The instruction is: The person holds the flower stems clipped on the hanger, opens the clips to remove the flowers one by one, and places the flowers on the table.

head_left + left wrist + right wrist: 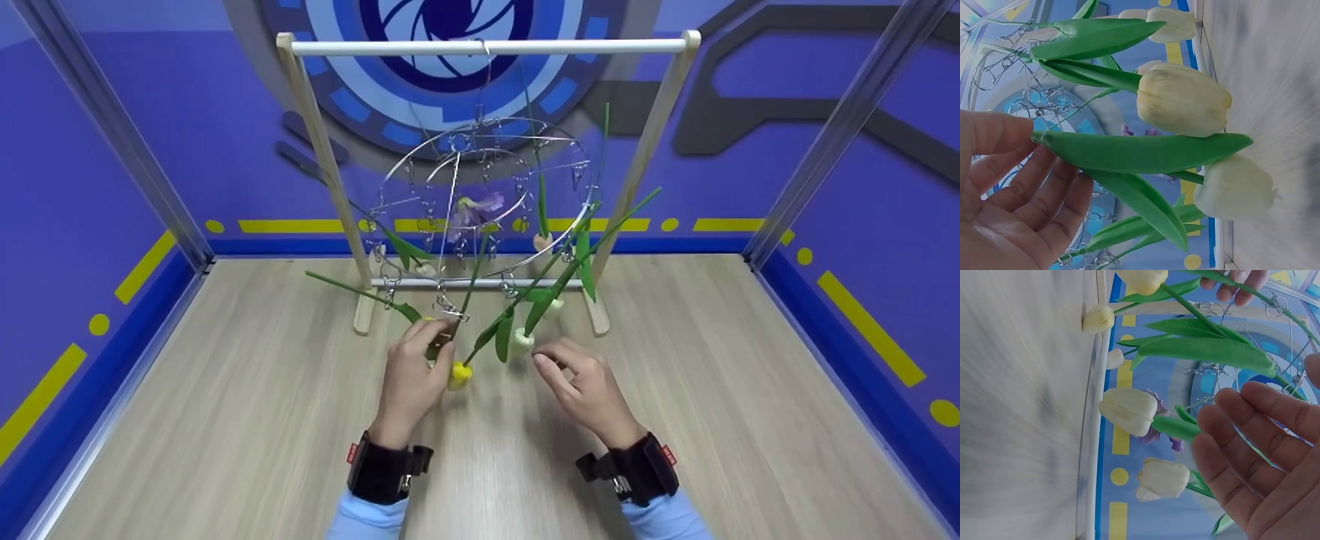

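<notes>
My left hand (420, 364) pinches a tulip at the base of its leaf between thumb and fingers, below the front of a round metal clip hanger (409, 154). In the left wrist view, the pinched leaf (1145, 153) reaches toward a pale tulip head (1235, 188) hanging downward. A yellow tulip head (460, 376) shows just right of that hand in the head view. My right hand (589, 386) is beside a white tulip head (523, 341); the right wrist view has its fingers (1247, 419) extended, with no grip visible.
The hanger hooks onto the white top bar (375, 49) of a wooden-legged stand. Several other tulips hang head down around it, with a purple flower (476, 210) at its middle. The wooden tabletop (247, 412) spreads in front, between blue side walls (90, 187).
</notes>
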The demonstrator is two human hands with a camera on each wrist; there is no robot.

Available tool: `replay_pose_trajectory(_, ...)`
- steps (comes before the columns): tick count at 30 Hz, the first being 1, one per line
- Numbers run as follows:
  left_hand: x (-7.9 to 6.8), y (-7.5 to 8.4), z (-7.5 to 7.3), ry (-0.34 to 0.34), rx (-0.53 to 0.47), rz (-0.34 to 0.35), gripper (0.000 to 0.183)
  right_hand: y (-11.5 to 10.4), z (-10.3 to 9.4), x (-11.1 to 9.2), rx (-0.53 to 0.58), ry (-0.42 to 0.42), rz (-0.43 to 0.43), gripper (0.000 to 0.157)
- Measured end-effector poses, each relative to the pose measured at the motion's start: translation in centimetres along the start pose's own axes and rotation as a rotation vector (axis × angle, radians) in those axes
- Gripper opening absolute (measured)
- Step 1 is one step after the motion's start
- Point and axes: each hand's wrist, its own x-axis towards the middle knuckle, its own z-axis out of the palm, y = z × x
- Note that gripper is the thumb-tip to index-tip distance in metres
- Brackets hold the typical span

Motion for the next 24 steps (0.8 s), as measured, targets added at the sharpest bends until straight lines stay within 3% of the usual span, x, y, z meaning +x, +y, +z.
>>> replay_pose_trajectory(9,-0.1,0.6,0.1,-0.003,0.005,-0.002,0.027,-1.0,1.4,0.5,0.065,-0.01,-0.076,0.011)
replay_pose_trajectory(24,-0.2,1.1,0.4,-0.008,-0.007,0.027,0.025,-2.2,2.5,1.4,0.095,-0.009,-0.093,0.015)
